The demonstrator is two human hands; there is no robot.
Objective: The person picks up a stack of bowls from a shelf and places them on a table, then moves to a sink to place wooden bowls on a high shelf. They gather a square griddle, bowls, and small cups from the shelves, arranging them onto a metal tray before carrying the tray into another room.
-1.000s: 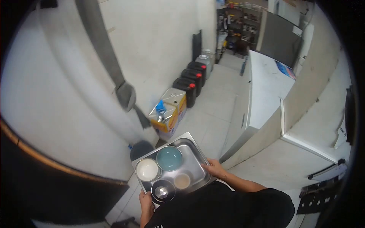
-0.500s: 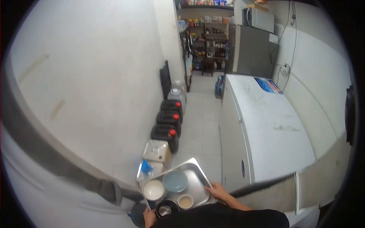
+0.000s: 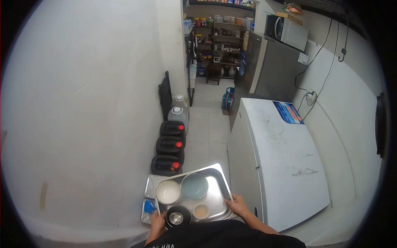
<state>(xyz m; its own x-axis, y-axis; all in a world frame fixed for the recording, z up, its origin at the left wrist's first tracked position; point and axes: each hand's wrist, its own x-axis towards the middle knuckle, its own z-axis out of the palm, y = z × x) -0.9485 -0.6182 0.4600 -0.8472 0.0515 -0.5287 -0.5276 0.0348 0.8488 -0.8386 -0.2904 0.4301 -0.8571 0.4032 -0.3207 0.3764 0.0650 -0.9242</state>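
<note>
Tray (image 3: pixel 218 184) between left fingers (image 3: pixel 158 215) and right fingers (image 3: pixel 230 202), rim in both.

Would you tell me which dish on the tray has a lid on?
The black pot by the left hand on the tray; the other three are open.

Black jerrycans (image 3: pixel 168 146) face a white chest freezer (image 3: pixel 285 161).

Your left hand (image 3: pixel 157 221) is low and close to your body, with the fingers curled in a grip. Your right hand (image 3: pixel 236 206) is out to the right and a bit farther forward, gripping too. Your right arm (image 3: pixel 258 222) is bare and bends back to you.
</note>
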